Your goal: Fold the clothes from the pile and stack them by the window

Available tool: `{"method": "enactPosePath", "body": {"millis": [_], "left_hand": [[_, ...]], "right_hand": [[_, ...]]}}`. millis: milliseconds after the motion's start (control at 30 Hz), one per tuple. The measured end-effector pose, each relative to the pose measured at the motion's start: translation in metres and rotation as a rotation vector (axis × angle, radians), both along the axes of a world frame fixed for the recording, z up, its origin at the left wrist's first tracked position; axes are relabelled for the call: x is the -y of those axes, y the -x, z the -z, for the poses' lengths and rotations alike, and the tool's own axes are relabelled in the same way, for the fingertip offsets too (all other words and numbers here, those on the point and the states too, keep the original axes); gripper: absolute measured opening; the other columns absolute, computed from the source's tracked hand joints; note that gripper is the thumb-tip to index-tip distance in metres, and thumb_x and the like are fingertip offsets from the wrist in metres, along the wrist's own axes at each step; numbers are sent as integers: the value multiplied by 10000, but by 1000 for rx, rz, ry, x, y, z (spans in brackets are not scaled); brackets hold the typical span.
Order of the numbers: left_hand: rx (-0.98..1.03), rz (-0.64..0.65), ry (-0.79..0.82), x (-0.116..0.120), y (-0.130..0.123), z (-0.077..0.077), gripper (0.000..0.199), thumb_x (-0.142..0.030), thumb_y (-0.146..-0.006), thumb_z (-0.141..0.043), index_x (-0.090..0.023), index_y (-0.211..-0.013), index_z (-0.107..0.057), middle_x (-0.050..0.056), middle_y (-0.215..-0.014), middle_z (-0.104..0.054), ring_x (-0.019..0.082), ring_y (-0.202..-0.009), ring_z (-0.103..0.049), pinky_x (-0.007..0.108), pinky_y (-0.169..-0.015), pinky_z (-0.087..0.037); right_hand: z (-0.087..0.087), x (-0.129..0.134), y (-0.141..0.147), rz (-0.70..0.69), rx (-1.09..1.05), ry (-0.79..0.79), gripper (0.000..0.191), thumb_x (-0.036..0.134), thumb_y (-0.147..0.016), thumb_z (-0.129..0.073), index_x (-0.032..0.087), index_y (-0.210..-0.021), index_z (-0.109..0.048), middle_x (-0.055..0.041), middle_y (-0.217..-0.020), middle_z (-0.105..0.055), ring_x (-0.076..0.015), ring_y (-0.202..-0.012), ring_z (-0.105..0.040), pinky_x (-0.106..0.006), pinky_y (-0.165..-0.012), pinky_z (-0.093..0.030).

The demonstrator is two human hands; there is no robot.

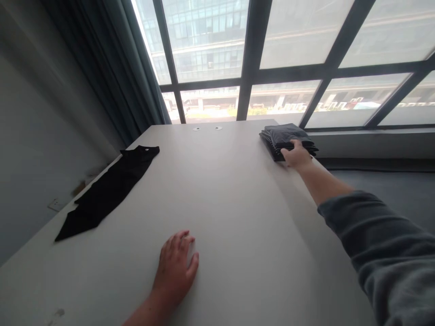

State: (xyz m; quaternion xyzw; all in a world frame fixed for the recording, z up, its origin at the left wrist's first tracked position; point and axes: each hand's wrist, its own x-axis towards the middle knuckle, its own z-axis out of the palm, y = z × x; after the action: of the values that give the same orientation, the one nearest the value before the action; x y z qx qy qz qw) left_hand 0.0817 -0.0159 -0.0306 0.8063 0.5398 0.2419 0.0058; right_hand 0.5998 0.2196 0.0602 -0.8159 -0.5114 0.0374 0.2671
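My right hand (296,155) reaches far out to a stack of folded dark clothes (287,134) at the far right corner of the white table (217,190). Its fingers grip the near edge of the stack; some fingertips are hidden among the layers. The top piece is dark grey, and pale stitching shows along the edges of the lower ones. Near the front of the table, my left hand (176,267) rests on the bare top, fingers loosely bent and thumb apart, holding nothing. A black garment (112,188) lies spread along the table's left edge.
Two small white round pieces (218,128) sit near the table's far edge. Beyond stand large windows with dark frames (251,68). A dark curtain (118,63) hangs at the back left, beside a wall with a socket (55,204).
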Motion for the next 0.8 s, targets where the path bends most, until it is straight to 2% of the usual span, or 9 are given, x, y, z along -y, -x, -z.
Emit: {"method": "enactPosePath", "body": {"millis": [100,167,267,367,433,500,600,700,800], "left_hand": [[-5,-9,19,0,-2,4,295,-228,-951,-552,-245,-1224,-661,112,-1364,-666,296,-1292,-612,543,-1134,-487],[-22,-7,41,0,-1,6,312,-240,-946,-564,-244,-1243,-660,111,-1385,-662,289,-1308,-603,534,-1157,-472],[-81,66,93,-7,12,4,382,-297,-961,-580,-257,-1335,-644,97,-1462,-637,269,-1363,-572,490,-1193,-444],[-171,26,124,-32,49,-6,437,-394,-1024,-530,-255,-1429,-619,114,-1538,-590,286,-1415,-533,485,-1193,-424],[-230,-179,121,-60,89,-17,455,-413,-1067,-454,-205,-1427,-638,167,-1555,-568,331,-1431,-508,515,-1184,-410],[-254,-451,116,-91,139,-28,515,-408,-1076,-426,-140,-1477,-609,220,-1601,-512,377,-1465,-463,529,-1181,-391],[-202,-729,112,-126,215,-42,585,-371,-1096,-359,-99,-1599,-481,225,-1718,-361,390,-1554,-344,519,-1212,-334],[-155,-791,175,-143,267,-45,643,-361,-1102,-315,-33,-1654,-360,259,-1696,-388,379,-1526,-393,483,-1188,-355],[-171,-742,256,-150,284,-44,713,-424,-1082,-373,-57,-1687,-290,251,-1614,-504,377,-1438,-492,454,-1120,-406]], "right_hand": [[34,57,42,-276,30,65,411,320,-942,-645,129,-1298,-723,-157,-1113,-759,-267,-967,-716,-368,-945,-533],[62,103,66,-473,104,-16,353,328,-914,-633,168,-1195,-775,-176,-1235,-737,-312,-1146,-690,-443,-1087,-503],[93,175,90,-588,112,-106,389,417,-943,-586,220,-1213,-784,-168,-1304,-722,-351,-1244,-661,-538,-1124,-503],[102,237,105,-639,52,-97,406,452,-982,-549,266,-1261,-779,-144,-1349,-718,-336,-1266,-666,-530,-1133,-519],[102,265,111,-672,45,-92,392,458,-994,-544,282,-1246,-787,-139,-1349,-721,-336,-1266,-671,-555,-1162,-496],[101,281,113,-675,42,-103,372,464,-991,-548,282,-1184,-808,-142,-1325,-732,-345,-1254,-676,-565,-1143,-510],[102,285,109,-619,19,-132,368,471,-968,-546,271,-1096,-827,-146,-1250,-755,-350,-1190,-700,-536,-1059,-570],[102,277,105,-581,7,-144,369,469,-953,-538,264,-1059,-826,-138,-1195,-768,-346,-1140,-714,-530,-1050,-572],[102,273,107,-566,6,-149,352,453,-942,-537,266,-1036,-820,-135,-1185,-767,-344,-1132,-710,-527,-1039,-570]]}}
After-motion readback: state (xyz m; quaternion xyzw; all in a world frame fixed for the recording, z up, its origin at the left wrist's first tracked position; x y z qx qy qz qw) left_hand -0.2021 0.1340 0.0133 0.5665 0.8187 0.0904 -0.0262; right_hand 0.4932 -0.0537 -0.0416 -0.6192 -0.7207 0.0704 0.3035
